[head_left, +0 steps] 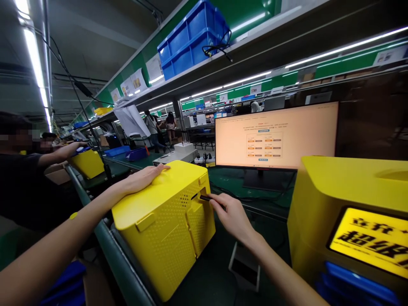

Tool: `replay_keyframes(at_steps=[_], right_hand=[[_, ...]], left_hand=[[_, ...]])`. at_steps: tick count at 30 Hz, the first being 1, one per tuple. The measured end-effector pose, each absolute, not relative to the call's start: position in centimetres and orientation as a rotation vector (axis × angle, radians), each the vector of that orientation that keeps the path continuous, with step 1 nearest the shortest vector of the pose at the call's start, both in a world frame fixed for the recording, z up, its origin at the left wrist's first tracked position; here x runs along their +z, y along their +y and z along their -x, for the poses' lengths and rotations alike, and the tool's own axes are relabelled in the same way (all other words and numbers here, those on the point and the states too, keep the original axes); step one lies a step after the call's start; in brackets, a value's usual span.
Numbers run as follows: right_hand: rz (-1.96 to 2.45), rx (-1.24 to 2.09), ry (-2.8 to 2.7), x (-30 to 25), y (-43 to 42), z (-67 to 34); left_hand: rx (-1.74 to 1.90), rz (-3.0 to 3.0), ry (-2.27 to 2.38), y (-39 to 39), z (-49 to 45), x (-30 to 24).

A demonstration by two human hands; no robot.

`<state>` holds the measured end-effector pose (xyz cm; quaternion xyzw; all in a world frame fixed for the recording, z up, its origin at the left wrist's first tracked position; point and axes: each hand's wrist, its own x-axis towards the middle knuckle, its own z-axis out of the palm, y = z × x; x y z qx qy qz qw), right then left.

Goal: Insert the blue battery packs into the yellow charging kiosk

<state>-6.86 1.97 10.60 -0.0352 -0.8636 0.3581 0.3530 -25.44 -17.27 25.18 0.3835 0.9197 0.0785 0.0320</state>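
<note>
Left hand (143,177) flat atop yellow box (165,221); right hand (232,214) pinches black plug (205,198).

Person, own body: two bare forearms, no sleeves in view. Left hand (143,177) and right hand (234,216): no gloves, rings, watch or wrist strap visible. Fingernails short, unpainted where seen.

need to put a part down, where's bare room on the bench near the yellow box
Bare green mat lies between the perforated yellow box and the big yellow unit, in front of the monitor. The right hand and a flat frame take up part of it. Behind the box it is crowded.
</note>
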Motion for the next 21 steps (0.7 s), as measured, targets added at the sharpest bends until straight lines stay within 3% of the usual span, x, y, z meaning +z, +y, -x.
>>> replay_keyframes(at_steps=[13, 19, 21], right_hand=[[0.290, 0.383, -2.478, 12.3, -2.2, 8.4], [0.434, 0.356, -2.564, 14.8, 3.9, 7.8], [0.549, 0.263, -2.481, 16.6, 6.4, 4.8]], left_hand=[[0.276, -1.402, 2.684, -17.6, 24.8, 25.4], [0.232, -1.164, 2.961, -16.5, 25.2, 25.5], [0.397, -1.097, 3.096, -15.3, 25.3, 25.6]])
